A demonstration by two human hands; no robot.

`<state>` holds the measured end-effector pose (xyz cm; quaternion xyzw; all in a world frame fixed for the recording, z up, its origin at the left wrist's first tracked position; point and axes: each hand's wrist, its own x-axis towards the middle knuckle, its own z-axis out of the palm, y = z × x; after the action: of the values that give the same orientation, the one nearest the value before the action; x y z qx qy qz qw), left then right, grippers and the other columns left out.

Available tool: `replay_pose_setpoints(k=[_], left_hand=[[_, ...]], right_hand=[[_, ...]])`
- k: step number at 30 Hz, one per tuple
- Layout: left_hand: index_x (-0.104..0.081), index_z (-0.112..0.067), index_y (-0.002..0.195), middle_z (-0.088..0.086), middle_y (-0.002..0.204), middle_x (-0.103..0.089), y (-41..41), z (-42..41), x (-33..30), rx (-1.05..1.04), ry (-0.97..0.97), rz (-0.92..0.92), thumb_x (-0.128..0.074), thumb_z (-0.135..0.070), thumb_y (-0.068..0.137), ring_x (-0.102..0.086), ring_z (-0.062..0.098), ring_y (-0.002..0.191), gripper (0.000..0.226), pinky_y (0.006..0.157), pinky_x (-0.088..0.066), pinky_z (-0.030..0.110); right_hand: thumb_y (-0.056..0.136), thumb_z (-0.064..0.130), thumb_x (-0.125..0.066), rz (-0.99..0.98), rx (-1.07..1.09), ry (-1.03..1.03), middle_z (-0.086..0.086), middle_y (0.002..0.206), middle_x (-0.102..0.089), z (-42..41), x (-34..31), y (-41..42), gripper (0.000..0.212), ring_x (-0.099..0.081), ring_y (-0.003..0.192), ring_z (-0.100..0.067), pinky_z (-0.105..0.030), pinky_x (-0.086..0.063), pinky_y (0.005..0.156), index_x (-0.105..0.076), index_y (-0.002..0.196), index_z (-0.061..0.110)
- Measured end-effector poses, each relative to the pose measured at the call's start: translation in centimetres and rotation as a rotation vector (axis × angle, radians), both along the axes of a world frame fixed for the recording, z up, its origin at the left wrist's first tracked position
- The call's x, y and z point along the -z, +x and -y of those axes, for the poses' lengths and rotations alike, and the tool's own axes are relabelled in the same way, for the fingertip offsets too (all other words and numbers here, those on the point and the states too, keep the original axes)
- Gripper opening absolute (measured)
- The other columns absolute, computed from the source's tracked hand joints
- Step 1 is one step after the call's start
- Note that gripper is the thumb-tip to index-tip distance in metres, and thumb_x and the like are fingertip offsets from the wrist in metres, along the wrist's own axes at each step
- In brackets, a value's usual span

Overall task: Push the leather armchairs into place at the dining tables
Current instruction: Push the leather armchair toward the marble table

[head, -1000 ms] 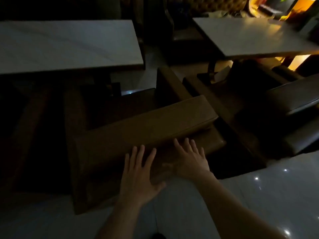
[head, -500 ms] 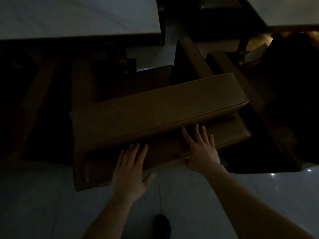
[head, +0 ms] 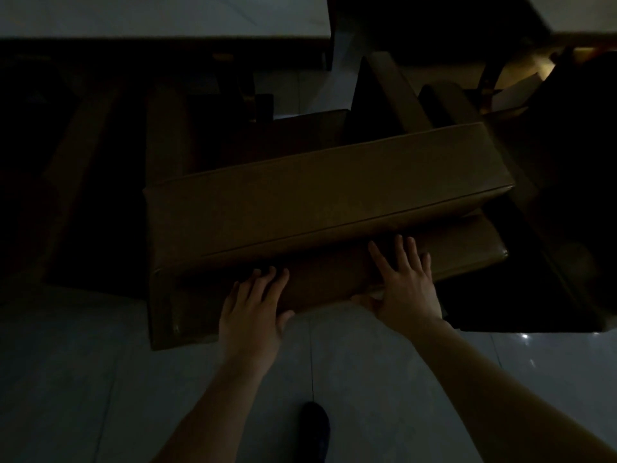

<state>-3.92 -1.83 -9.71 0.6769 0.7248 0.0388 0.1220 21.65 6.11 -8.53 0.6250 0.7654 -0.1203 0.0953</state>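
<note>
While both hands, left (head: 250, 315) and right (head: 405, 289), press flat with straight fingers, the armchair (head: 327, 198) faces the table (head: 160, 15).

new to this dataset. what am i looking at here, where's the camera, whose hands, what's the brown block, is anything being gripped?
There is no robot. A person wears one wide-angle camera on the head, looking forward and down, so the arms entering from the bottom are their own. The brown block is the backrest of a leather armchair, seen from behind and above. It faces a pale dining table at the top left. The left hand and right hand lie flat, fingers spread, against the back of the chair below its top cushion. Nothing is gripped; they press on it, which fits pushing. A dark shoe shows on the light tiled floor. Another chair and table sit to the right, too dark to describe.
</note>
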Motion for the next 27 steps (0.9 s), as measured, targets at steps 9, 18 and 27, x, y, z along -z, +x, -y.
replay_pose_setpoints(k=[9,18,27], left_hand=[[-0.024,-0.038,0.153,-0.013,0.159,-0.029,-1.3,1.5,0.3,0.010,0.026,0.069,-0.052,-0.048,0.096,-0.017,0.016,0.149,0.064,0.122,-0.015,0.040],[-0.044,-0.032,0.146,-0.007,0.149,-0.047,-5.3,6.5,0.2,0.021,0.068,0.100,-0.067,-0.040,0.087,-0.036,0.020,0.142,0.064,0.119,-0.026,0.045],[-0.037,-0.035,0.150,-0.012,0.153,-0.041,-10.3,9.0,1.5,0.125,0.076,0.126,-0.064,-0.042,0.089,-0.030,0.017,0.145,0.066,0.120,-0.024,0.045]], right_hand=[[0.084,0.084,-0.036,0.013,0.028,-0.015,-0.018,0.167,0.012,2.1,-0.1,-1.4,0.101,0.016,0.152,-0.038,-0.057,-0.004,0.124,0.009,0.159,0.033],[0.079,0.091,-0.023,-0.003,0.062,0.005,-0.015,0.166,0.017,8.3,1.7,-4.9,0.102,0.021,0.151,-0.035,-0.056,0.000,0.124,0.018,0.156,0.037],[0.076,0.093,-0.014,-0.026,0.100,0.022,-0.015,0.165,0.021,12.2,2.5,-8.2,0.102,0.029,0.148,-0.034,-0.057,0.001,0.123,0.021,0.155,0.038]])
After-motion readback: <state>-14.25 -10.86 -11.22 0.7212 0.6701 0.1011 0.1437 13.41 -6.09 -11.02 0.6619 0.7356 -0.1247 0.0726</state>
